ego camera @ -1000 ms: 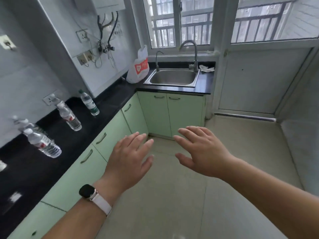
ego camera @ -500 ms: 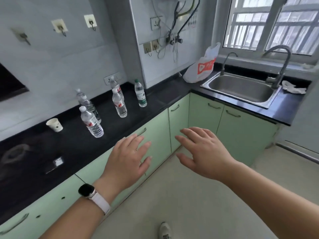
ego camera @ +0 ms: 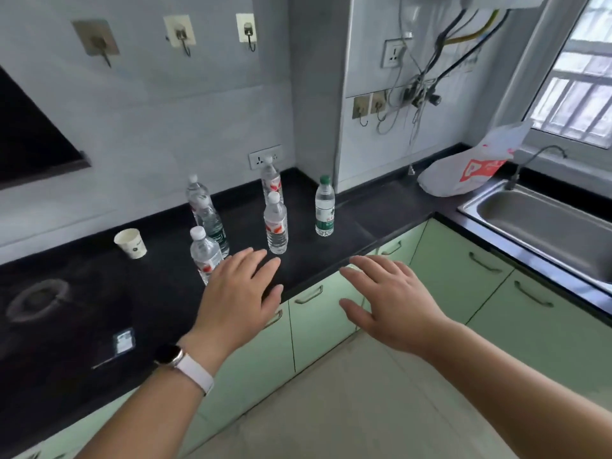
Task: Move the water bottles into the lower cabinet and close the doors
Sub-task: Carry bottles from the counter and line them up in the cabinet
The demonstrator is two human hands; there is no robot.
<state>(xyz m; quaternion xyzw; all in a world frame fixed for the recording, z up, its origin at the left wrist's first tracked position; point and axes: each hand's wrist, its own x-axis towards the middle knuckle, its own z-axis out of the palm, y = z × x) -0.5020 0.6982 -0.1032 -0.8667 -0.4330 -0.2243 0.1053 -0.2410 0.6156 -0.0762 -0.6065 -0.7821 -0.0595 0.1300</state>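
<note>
Five bottles point(ego camera: 276, 223) stand back from the counter point(ego camera: 159, 293) edge (hands empty).

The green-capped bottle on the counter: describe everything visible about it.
The green-capped bottle is clear plastic with a white-and-green label around its lower half. It stands upright on the black counter, capped, rightmost of the bottles and apart from them, near the wall corner. Neither hand touches it.

Soft daylight, wide-angle view with slight blur

Light enters from the window point(ego camera: 573, 94) at two o'clock; the black countertop point(ego camera: 149, 309) carries pale sheen toward nine o'clock. Straight edges bow near the borders, and fine detail is smeared throughout.
</note>
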